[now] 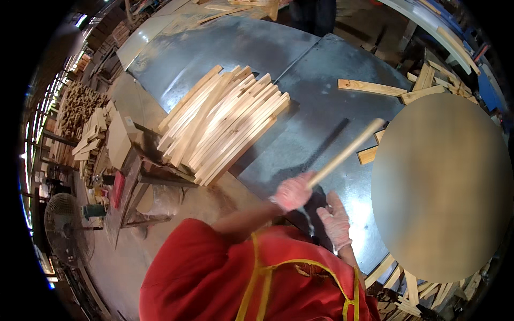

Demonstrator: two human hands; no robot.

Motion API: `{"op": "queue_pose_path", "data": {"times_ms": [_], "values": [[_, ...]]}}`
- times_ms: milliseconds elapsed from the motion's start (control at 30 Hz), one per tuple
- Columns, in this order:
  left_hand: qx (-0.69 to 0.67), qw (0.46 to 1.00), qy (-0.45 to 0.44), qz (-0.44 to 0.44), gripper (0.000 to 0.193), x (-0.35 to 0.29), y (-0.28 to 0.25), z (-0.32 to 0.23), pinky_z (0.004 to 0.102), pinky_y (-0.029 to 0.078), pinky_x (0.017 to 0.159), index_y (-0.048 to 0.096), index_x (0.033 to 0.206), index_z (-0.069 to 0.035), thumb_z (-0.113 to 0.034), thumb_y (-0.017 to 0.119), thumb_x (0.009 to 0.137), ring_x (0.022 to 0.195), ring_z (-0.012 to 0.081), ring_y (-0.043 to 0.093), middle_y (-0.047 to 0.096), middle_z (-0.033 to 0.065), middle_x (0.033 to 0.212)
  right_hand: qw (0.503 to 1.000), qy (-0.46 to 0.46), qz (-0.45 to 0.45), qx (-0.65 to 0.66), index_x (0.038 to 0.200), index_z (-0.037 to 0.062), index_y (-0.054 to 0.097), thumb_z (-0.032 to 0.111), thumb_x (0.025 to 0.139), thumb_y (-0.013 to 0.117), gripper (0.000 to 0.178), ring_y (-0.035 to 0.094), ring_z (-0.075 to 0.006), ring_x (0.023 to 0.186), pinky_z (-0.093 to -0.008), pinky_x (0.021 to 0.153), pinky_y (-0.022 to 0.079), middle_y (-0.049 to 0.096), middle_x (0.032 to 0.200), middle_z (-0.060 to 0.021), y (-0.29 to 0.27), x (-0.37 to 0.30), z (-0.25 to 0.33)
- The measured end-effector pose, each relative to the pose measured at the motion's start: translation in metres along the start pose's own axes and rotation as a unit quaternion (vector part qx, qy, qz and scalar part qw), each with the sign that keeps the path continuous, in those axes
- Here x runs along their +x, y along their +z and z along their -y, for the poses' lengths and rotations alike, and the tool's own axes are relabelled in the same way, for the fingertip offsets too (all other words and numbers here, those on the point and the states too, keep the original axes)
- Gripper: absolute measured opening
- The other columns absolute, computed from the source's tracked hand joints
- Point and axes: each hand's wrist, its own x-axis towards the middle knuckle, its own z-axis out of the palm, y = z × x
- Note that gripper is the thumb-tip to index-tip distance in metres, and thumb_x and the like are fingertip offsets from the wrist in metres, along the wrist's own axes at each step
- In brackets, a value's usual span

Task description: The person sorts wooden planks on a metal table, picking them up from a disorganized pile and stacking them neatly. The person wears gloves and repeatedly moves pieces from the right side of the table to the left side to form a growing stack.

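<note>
My left hand, in a pale glove, is closed round one end of a wooden strip. The strip slants up and to the right above the metal tabletop. Close by on the right, my right hand, also gloved, has its fingers stretched out and holds nothing. Left of both hands, a stack of pale wooden strips lies on the tabletop, with one strip across the top at an angle.
Loose wood pieces lie at the tabletop's right side; a large blurred patch covers part of that side. A wooden stand is at the left, near a fan. More offcuts are piled at lower right. Someone's dark-clothed legs show beyond the far edge.
</note>
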Motion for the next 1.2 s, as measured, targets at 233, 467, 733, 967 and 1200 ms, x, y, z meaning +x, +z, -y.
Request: {"op": "queue_pose_path", "data": {"times_ms": [233, 467, 733, 967, 1200], "values": [[0.302, 0.949, -0.002, -0.092, 0.064, -0.041, -0.116, 0.194, 0.0579, 0.032, 0.121, 0.053, 0.149, -0.009, -0.036, 0.063, 0.092, 0.143, 0.0404, 0.045, 0.049, 0.0174, 0.156, 0.982, 0.036, -0.145, 0.116, 0.16, -0.0015, 0.04, 0.013, 0.1, 0.07, 0.068, 0.059, -0.0234, 0.128, -0.034, 0.109, 0.048, 0.061, 0.143, -0.0166, -0.024, -0.023, -0.066], [0.275, 0.947, 0.053, -0.16, 0.078, -0.003, -0.092, 0.19, 0.0559, 0.03, 0.123, 0.043, 0.158, -0.009, -0.033, 0.069, 0.088, 0.147, 0.0406, 0.041, 0.044, 0.0182, 0.161, 0.96, 0.127, -0.241, 0.067, 0.153, 0.0007, 0.052, 0.021, 0.097, 0.074, 0.063, 0.063, -0.0203, 0.122, -0.0326, 0.109, 0.047, 0.069, 0.134, -0.0126, -0.057, -0.097, -0.058], [0.185, 0.918, 0.35, -0.028, 0.076, 0.023, 0.025, 0.0, 0.0511, 0.034, 0.12, 0.052, 0.15, -0.008, -0.038, 0.074, 0.083, 0.142, 0.0354, 0.046, 0.051, 0.0149, 0.154, 0.781, -0.009, -0.621, 0.064, 0.158, -0.0008, 0.041, 0.018, 0.1, 0.071, 0.067, 0.051, -0.0301, 0.143, -0.0367, 0.118, 0.043, 0.054, 0.154, -0.0211, -0.308, -0.216, -0.092], [0.149, 0.887, 0.416, 0.135, 0.072, 0.029, 0.087, -0.156, 0.0488, 0.039, 0.116, 0.055, 0.149, -0.008, -0.038, 0.073, 0.086, 0.137, 0.035, 0.05, 0.056, 0.0146, 0.147, 0.75, 0.201, -0.287, -0.562, 0.145, 0.0129, 0.053, 0.021, 0.076, 0.078, 0.074, 0.054, -0.0349, 0.133, -0.0467, 0.114, 0.042, 0.061, 0.138, -0.013, -0.359, -0.252, -0.167], [0.187, 0.877, 0.389, 0.208, 0.067, 0.0, 0.089, -0.205, 0.046, 0.038, 0.117, 0.053, 0.149, -0.009, -0.04, 0.066, 0.091, 0.138, 0.0324, 0.049, 0.052, 0.0111, 0.15, 0.756, 0.249, -0.261, -0.546, 0.103, 0.0103, 0.066, 0.017, 0.077, 0.078, 0.03, 0.067, -0.0411, 0.1, -0.0503, 0.085, 0.056, 0.07, 0.097, -0.0176, -0.351, -0.213, -0.151]]}}
